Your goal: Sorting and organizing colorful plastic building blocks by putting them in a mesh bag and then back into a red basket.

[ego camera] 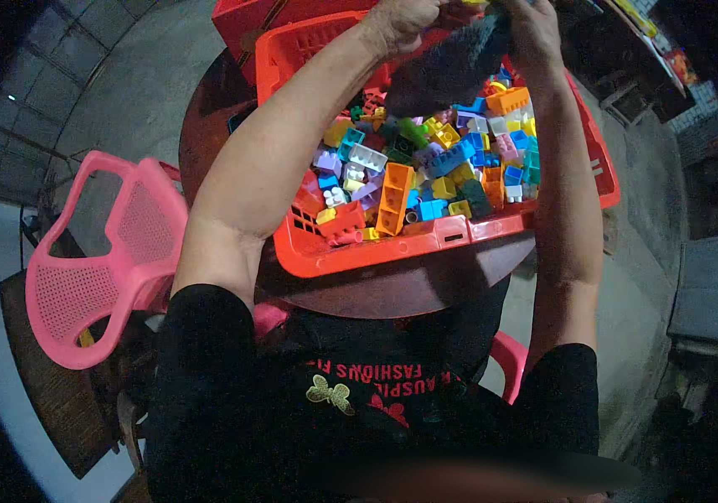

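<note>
My left hand (406, 22) and my right hand (535, 34) are raised at the top edge, over the far side of a red-orange plastic basket (365, 261). The frame cuts off their fingers. A small yellow piece (475, 2) shows between them at the edge; whether either hand grips it is unclear. Below the hands is a dark patch (447, 72), a shadow or a dark thing, which hides part of the basket. Many coloured plastic building bricks fill the basket, among them an orange brick (395, 200), a white brick (368, 157) and a blue brick (450, 158).
The basket stands on a round dark brown table (359, 298), its rim close to my body. A red box (239, 34) is behind the basket at upper left. To the left stands a pink plastic chair (126, 251). Grey floor (145, 94) surrounds the table.
</note>
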Demonstrator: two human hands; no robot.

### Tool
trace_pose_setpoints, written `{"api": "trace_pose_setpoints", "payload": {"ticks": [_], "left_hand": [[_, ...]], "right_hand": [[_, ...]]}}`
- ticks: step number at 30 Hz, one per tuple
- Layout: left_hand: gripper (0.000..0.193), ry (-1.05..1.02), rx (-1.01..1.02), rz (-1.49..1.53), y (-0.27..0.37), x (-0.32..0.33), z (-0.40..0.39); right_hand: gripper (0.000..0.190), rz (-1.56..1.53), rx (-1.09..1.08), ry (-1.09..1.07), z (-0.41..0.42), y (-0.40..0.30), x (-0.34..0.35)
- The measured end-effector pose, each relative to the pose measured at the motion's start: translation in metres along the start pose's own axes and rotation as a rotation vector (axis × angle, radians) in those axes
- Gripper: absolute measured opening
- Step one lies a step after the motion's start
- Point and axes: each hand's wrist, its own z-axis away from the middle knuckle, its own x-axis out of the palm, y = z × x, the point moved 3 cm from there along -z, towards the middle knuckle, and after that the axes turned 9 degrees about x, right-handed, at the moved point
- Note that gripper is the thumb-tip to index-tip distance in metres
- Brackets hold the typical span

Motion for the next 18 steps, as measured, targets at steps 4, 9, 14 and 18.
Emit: {"api": "trace_pose_setpoints", "payload": {"ticks": [4, 9, 14, 18], "left_hand": [[0.036, 0.208, 0.144, -0.122, -0.005, -0.008, 0.001], [0.029, 0.206, 0.2, -0.49, -0.019, -0.028, -0.012], [0.023, 0.081, 0.218, -0.808, -0.02, -0.047, -0.017], [0.024, -0.183, 0.177, -0.83, -0.004, -0.055, -0.011]], "right_hand": [[0.016, 0.422, -0.077, -0.025, 0.005, 0.004, 0.01], [0.016, 0.706, -0.188, -0.04, -0.007, 0.015, 0.004], [0.011, 0.863, -0.354, -0.245, 0.0, 0.005, 0.008], [0.01, 0.565, 0.006, -0.219, -0.003, 0.009, 0.003]]}}
